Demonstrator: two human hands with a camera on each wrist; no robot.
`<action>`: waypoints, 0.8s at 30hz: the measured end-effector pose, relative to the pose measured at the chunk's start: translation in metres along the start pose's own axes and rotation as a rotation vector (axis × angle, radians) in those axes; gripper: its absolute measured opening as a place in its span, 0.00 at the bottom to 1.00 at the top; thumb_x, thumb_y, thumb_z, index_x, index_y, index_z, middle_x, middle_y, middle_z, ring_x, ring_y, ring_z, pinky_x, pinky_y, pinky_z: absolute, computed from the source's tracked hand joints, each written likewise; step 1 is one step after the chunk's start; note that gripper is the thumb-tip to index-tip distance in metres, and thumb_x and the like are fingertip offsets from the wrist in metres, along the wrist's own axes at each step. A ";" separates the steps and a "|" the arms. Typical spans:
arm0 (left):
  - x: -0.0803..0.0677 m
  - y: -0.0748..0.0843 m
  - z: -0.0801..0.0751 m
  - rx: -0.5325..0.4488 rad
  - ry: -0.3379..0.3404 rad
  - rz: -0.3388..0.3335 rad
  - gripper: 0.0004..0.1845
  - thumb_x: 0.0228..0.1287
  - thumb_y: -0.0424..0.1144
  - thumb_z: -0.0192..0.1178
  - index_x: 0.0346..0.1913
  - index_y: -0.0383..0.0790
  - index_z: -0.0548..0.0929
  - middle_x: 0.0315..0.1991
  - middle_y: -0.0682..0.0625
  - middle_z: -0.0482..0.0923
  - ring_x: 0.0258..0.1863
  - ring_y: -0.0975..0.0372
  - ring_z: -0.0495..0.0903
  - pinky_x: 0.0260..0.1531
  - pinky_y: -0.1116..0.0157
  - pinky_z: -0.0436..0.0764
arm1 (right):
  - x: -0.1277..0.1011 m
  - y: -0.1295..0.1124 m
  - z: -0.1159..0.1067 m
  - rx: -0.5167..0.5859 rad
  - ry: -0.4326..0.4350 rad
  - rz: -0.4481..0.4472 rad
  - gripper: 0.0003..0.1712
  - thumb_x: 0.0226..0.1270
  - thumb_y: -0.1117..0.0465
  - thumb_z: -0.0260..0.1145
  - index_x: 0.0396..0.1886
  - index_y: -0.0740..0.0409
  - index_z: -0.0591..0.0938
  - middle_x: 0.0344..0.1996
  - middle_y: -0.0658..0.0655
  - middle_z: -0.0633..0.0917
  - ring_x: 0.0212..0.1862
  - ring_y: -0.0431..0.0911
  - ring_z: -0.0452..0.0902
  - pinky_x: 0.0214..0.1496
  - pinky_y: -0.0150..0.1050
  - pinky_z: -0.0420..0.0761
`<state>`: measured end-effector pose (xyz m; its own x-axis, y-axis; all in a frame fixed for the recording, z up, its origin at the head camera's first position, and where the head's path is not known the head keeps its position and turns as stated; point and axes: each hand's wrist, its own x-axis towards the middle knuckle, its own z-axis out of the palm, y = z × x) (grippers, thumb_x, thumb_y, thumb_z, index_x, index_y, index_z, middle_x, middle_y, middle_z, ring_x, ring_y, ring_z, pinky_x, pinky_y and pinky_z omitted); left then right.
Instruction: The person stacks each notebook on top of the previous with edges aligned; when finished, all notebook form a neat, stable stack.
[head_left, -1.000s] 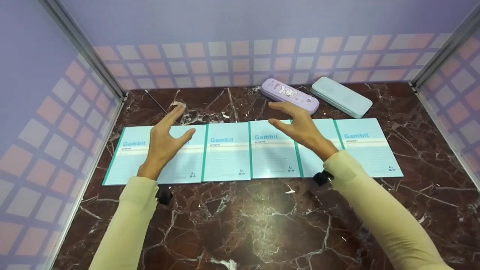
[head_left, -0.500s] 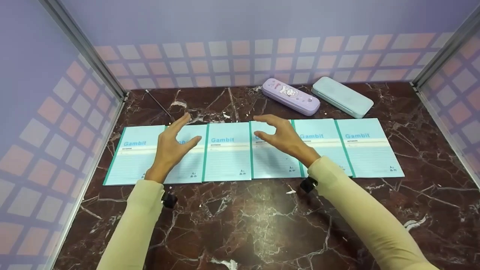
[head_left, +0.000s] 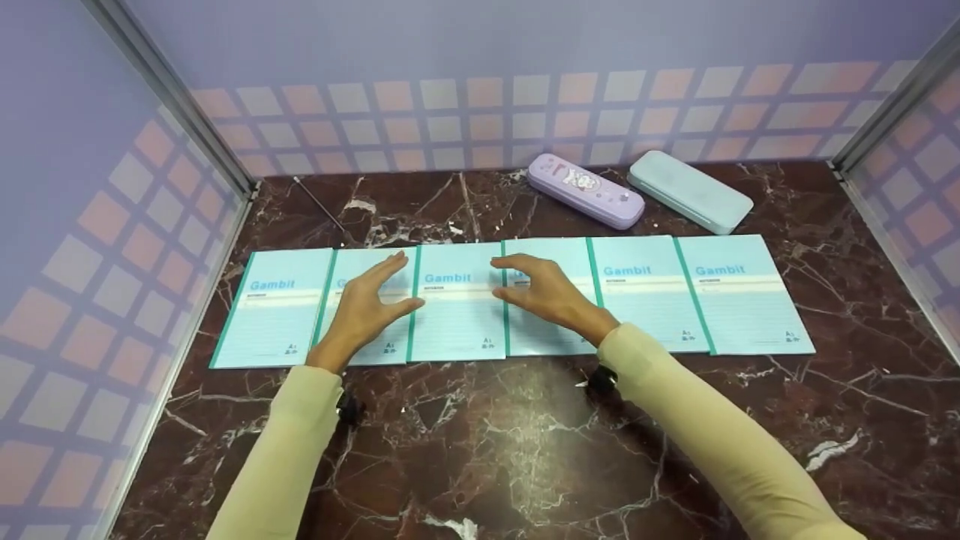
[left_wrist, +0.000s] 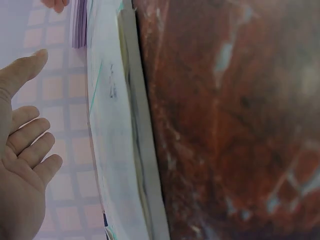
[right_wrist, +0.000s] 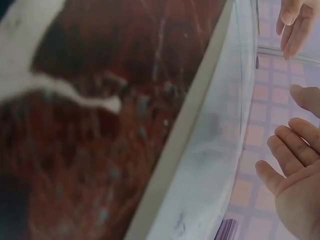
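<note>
The worktop [head_left: 525,450] was polished dark red-brown marble with white veins, glossy enough to throw back a pale glare. The notebooks [head_left: 457,304] had smooth paper covers in light blue, faintly satin, each with a darker green spine strip. The purple pencil case [head_left: 585,190] looked like hard, slightly shiny plastic or metal; the pale green pencil case [head_left: 690,191] was matt. The sleeves [head_left: 720,442] were soft, matt cream cloth. The corner posts [head_left: 169,97] looked like brushed metal.

— What lies between the hands?
— A pale blue Gambit notebook [head_left: 457,304], green-spined, closed and flat on the tabletop [head_left: 525,435], third from the left in a row of six, edges touching its neighbours.
</note>
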<state>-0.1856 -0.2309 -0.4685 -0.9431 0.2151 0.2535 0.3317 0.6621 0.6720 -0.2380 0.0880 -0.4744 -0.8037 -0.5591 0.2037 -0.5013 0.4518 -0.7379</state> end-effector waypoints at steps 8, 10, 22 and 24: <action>0.001 0.000 0.005 0.004 -0.074 -0.043 0.41 0.65 0.40 0.78 0.76 0.31 0.72 0.76 0.37 0.69 0.77 0.43 0.66 0.76 0.47 0.65 | 0.003 0.002 0.005 -0.025 -0.043 0.007 0.28 0.74 0.61 0.74 0.68 0.68 0.81 0.66 0.64 0.82 0.70 0.58 0.76 0.74 0.51 0.75; 0.001 0.000 0.007 0.004 -0.096 -0.052 0.40 0.65 0.40 0.78 0.76 0.31 0.73 0.76 0.37 0.69 0.76 0.43 0.67 0.76 0.47 0.66 | 0.003 0.002 0.006 -0.029 -0.061 0.014 0.29 0.74 0.61 0.74 0.69 0.68 0.80 0.67 0.64 0.81 0.71 0.58 0.76 0.74 0.51 0.74; 0.001 -0.002 0.012 0.026 -0.180 -0.082 0.34 0.59 0.39 0.80 0.68 0.31 0.82 0.70 0.38 0.76 0.74 0.44 0.71 0.76 0.48 0.66 | 0.003 0.006 0.013 -0.120 -0.153 0.033 0.35 0.68 0.60 0.79 0.70 0.68 0.79 0.69 0.66 0.80 0.72 0.60 0.74 0.77 0.51 0.70; 0.001 -0.003 0.012 0.031 -0.181 -0.079 0.33 0.59 0.38 0.80 0.66 0.30 0.83 0.69 0.40 0.78 0.74 0.45 0.72 0.75 0.48 0.68 | 0.004 0.006 0.013 -0.129 -0.160 0.025 0.35 0.67 0.60 0.79 0.70 0.69 0.79 0.69 0.66 0.79 0.72 0.61 0.73 0.78 0.51 0.69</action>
<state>-0.1880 -0.2237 -0.4786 -0.9559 0.2851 0.0701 0.2583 0.7030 0.6626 -0.2397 0.0792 -0.4864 -0.7601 -0.6456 0.0740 -0.5275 0.5464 -0.6505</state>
